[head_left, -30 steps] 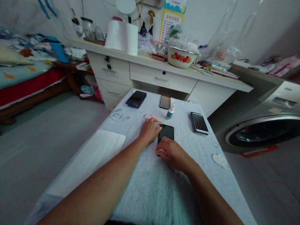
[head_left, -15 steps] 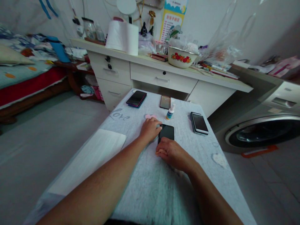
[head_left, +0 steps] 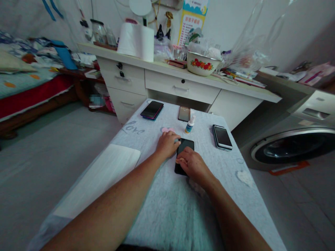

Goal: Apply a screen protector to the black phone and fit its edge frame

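Note:
A black phone (head_left: 185,146) lies screen-up in the middle of a table covered with a pale cloth (head_left: 162,209). My left hand (head_left: 167,144) rests closed at the phone's upper left corner, its fingers curled against the edge. My right hand (head_left: 191,165) lies on top of the phone's middle, fingers curled and pressed to the screen; what is under the fingertips is hidden. The phone's near end shows below my right hand.
Further back lie a dark phone in a pink case (head_left: 152,109), another phone (head_left: 184,113), a small white bottle (head_left: 190,124) and a phone (head_left: 222,137) at the right. A white sheet (head_left: 104,174) covers the table's left. A desk (head_left: 183,83) stands behind, a washing machine (head_left: 290,146) at the right.
My right hand has slid away from me along the phone's screen, from its near end to its middle, uncovering the near end. My left hand has stayed put.

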Demonstrator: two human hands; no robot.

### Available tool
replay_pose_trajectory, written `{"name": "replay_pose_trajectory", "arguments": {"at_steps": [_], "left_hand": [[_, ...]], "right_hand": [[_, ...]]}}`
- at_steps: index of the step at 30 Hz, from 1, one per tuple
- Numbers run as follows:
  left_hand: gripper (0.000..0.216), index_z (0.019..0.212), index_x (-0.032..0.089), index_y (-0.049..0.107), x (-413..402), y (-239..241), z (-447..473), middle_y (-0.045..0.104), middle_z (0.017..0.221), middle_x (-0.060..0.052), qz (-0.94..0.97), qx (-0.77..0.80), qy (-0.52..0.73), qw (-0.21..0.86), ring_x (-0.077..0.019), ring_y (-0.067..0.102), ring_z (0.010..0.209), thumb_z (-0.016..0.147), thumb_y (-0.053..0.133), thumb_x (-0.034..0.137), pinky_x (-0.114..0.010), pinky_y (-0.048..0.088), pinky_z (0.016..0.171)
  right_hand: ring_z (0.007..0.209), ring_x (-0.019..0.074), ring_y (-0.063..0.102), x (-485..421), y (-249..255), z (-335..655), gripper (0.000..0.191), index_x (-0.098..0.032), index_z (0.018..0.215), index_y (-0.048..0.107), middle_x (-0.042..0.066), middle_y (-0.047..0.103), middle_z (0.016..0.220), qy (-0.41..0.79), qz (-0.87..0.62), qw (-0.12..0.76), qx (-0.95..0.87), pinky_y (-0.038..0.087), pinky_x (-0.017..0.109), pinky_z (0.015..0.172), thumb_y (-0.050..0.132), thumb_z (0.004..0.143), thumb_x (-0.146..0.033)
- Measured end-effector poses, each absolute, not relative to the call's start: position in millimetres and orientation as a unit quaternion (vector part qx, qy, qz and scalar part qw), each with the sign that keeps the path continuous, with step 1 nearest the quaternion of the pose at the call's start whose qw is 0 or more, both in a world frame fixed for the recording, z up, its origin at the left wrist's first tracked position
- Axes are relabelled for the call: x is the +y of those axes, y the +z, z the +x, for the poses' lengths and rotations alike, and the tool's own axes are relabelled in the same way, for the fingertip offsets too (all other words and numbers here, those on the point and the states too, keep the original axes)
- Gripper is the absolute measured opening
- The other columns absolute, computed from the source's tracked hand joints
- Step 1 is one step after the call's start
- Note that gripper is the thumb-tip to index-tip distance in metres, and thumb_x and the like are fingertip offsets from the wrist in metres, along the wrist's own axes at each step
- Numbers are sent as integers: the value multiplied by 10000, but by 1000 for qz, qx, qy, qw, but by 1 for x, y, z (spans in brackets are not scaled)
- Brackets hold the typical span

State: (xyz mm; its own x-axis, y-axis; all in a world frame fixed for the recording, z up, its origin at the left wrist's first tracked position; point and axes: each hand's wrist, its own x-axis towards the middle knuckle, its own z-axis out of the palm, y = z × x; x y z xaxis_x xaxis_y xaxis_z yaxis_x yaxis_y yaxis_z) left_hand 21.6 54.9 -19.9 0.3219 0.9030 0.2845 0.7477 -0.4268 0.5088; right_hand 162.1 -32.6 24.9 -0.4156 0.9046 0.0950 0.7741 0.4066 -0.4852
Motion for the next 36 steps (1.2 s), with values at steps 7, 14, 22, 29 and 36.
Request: {"name": "replay_pose_trajectory", "arguments": {"at_steps": [7, 14, 22, 29, 36], "left_hand": [[274, 1065, 240, 702, 54, -20, 21, 634, 1110, -58, 801, 515, 270, 142, -223, 546, 1036, 827, 610, 339, -361, 401, 961], [282, 1074, 240, 702, 54, -21, 22, 636, 1108, -57, 799, 518, 271, 144, -224, 543, 1023, 820, 619, 330, -362, 406, 956], [277, 1072, 246, 701, 55, -21, 22, 632, 1115, -57, 801, 518, 263, 144, -224, 547, 1025, 820, 627, 333, -363, 408, 956], [280, 1079, 237, 699, 54, -20, 22, 635, 1114, -62, 803, 517, 263, 139, -228, 548, 1030, 820, 636, 324, -367, 408, 956], [292, 1090, 258, 696, 55, -21, 22, 630, 1125, -51, 800, 523, 257, 139, -228, 540, 1043, 821, 624, 346, -364, 406, 962]], "right_hand": [[689, 98, 482, -41, 33, 162, 115, -154, 758, 656, 10, 532, 805, 243, -460, 156, -839, 359, 218, 636, 588, 819, -85], [713, 102, 497, -42, 35, 163, 113, -154, 759, 645, 9, 537, 811, 266, -427, 151, -851, 373, 221, 662, 587, 818, -77], [709, 101, 497, -42, 33, 160, 108, -150, 772, 654, 19, 540, 835, 245, -459, 144, -842, 367, 223, 658, 577, 827, -98], [699, 97, 502, -44, 48, 173, 99, -158, 809, 675, 13, 564, 823, 269, -454, 82, -846, 361, 214, 656, 587, 813, -112], [695, 93, 487, -46, 43, 169, 97, -155, 790, 657, 11, 543, 826, 265, -453, 100, -845, 359, 212, 654, 575, 810, -108]]}}
